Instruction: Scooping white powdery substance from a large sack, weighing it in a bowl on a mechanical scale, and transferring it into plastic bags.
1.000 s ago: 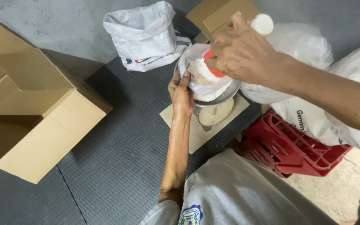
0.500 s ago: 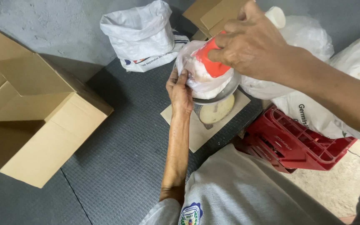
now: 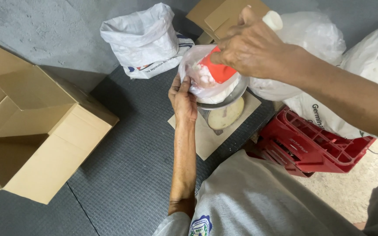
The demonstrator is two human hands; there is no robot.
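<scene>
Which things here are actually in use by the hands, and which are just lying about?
In use:
left hand holding the clear plastic bag open
right hand tipping a red scoop into it
metal scale pan under the bag

Lying about:
open cardboard box
white woven sack
red plastic crate

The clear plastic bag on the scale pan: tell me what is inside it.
Inside the clear plastic bag sit white lumps and the red scoop, tipped in by the right hand. The bag's bottom is hidden.
</scene>
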